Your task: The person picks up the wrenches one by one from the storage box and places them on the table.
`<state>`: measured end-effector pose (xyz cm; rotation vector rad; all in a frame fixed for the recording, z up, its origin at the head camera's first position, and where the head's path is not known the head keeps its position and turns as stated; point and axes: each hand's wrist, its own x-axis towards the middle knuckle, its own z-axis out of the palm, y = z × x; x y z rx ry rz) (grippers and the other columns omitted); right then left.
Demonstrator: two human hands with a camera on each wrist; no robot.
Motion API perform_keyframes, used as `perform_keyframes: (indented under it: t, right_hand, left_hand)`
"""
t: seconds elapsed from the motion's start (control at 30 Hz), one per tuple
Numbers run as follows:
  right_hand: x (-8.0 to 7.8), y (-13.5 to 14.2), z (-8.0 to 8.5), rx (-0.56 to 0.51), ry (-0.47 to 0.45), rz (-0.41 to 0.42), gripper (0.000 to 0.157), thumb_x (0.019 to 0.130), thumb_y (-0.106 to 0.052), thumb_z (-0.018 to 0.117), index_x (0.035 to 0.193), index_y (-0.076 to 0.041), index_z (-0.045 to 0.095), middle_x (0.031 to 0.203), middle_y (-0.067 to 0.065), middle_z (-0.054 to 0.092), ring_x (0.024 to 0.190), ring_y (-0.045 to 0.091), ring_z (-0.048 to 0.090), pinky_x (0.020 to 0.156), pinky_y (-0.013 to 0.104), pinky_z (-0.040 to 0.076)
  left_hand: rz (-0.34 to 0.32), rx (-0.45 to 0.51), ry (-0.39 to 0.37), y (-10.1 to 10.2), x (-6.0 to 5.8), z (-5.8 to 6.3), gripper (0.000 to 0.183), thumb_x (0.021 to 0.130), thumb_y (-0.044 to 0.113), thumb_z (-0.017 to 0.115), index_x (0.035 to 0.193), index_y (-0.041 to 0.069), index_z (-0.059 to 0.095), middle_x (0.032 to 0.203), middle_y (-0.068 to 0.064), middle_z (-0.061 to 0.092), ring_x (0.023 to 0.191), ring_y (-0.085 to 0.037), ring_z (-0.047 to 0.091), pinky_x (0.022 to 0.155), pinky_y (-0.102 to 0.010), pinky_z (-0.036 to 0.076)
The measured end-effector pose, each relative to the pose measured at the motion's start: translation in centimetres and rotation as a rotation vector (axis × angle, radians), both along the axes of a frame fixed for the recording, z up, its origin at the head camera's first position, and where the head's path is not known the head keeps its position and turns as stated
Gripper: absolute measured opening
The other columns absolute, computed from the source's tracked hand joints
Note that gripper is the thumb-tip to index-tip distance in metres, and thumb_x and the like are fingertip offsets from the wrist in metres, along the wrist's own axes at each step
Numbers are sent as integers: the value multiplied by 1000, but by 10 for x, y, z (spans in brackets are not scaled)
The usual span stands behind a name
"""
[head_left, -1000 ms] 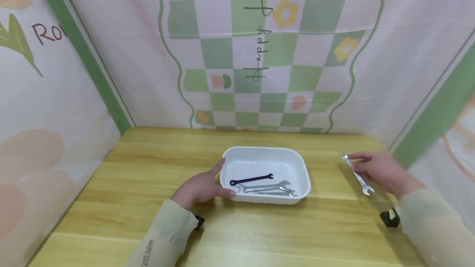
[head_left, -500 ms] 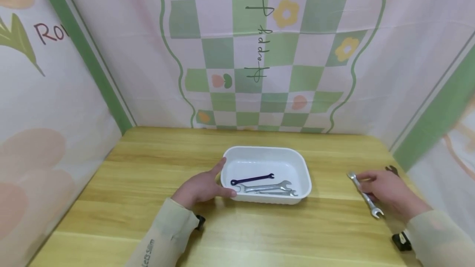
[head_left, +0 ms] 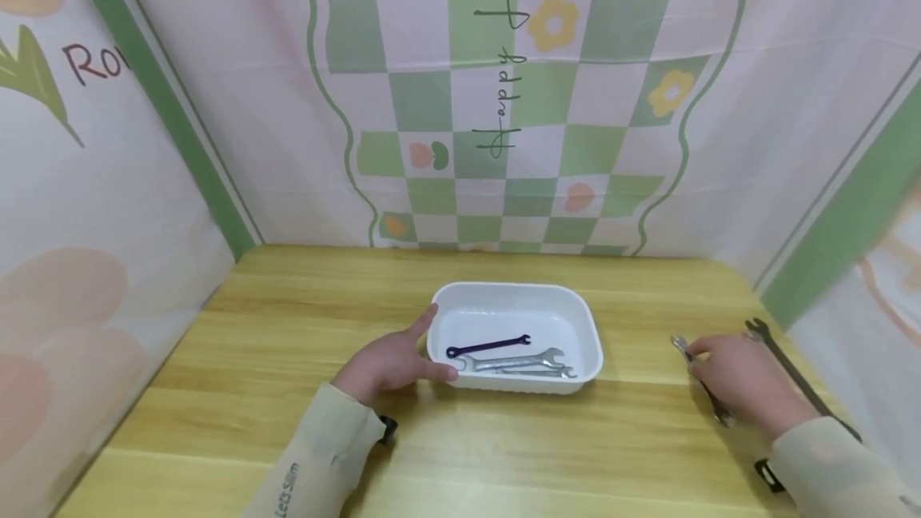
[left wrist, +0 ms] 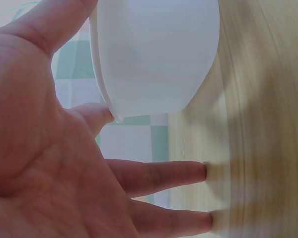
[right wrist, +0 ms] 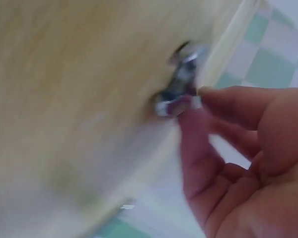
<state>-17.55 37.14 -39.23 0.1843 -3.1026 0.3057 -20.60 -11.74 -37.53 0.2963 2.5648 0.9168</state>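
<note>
My left hand (head_left: 392, 362) is spread at the left end of a white plastic tray (head_left: 586, 342), its thumb and index finger touching the rim. In the left wrist view two other fingers (left wrist: 164, 178) reach straight to the tabletop. Inside the tray lie a dark purple wrench (head_left: 489, 347), a large silver open-end wrench (head_left: 511, 363) and a thinner silver wrench (head_left: 532, 373). Right of the tray, my right hand (head_left: 755, 382) pinches a shiny silver wrench (right wrist: 184, 74) between thumb and fingers, close to the table. The hand covers part of that wrench, and the right wrist view is blurred.
Beyond my right hand a long dark open-end wrench (head_left: 799, 374) lies near the table's right edge, partly covered by the sleeve. The wooden table (head_left: 331, 286) meets patterned cloth walls (head_left: 288, 142) at the back and sides.
My right hand has moved right and nearer with the silver wrench, then turned it slightly. The long dark wrench has come into view beside the hand. Left hand and tray stay put.
</note>
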Motion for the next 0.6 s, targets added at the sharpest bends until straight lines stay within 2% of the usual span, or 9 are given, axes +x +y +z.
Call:
perform_keyframes:
  t: [0.07, 0.17, 0.2, 0.37, 0.47, 0.6]
  right_hand:
    - [7, -9, 2, 95, 40, 30, 13, 93, -5, 56, 92, 1, 67, 70, 9, 63, 61, 25, 59, 70, 59, 49]
    - [21, -23, 3, 183, 47, 59, 18, 93, 1, 49, 78, -5, 57, 62, 6, 53, 55, 26, 54, 56, 52, 49]
    - [24, -26, 3, 203, 47, 68, 20, 92, 4, 48, 76, -6, 54, 65, 6, 53, 57, 26, 55, 50, 49, 49]
    - [31, -31, 2, 208, 38, 42, 23, 90, 7, 47, 72, -6, 50, 64, 8, 52, 55, 26, 53, 47, 47, 48]
    - [30, -25, 1, 191, 22, 14, 21, 88, 7, 45, 71, -6, 49, 64, 8, 52, 56, 25, 52, 48, 47, 48]
    - [29, -13, -3, 181, 37, 17, 22, 88, 7, 44, 70, -7, 48, 64, 8, 52, 55, 24, 50, 48, 44, 45]
  left_hand:
    - [1, -2, -2, 0, 0, 0, 117, 73, 64, 79, 161, 36, 5, 151, -17, 42, 133, -39, 43, 104, -59, 35]
    - [-4, -2, -1, -1, 1, 0, 117, 74, 63, 79, 161, 35, 5, 151, -17, 42, 133, -40, 43, 104, -59, 35]
    - [-6, -2, 2, -1, 1, 0, 118, 74, 63, 79, 161, 35, 6, 151, -17, 43, 132, -40, 43, 104, -59, 36]
    - [-14, 1, 10, 0, 1, -2, 118, 74, 63, 79, 161, 34, 5, 150, -18, 44, 131, -40, 45, 103, -59, 37]
    - [-19, 8, 9, 0, 1, -3, 118, 74, 63, 79, 161, 34, 6, 149, -18, 45, 130, -39, 46, 103, -58, 37]
    - [-17, 7, 9, 0, -1, -5, 118, 74, 62, 80, 161, 34, 6, 149, -18, 46, 130, -38, 46, 103, -58, 38]
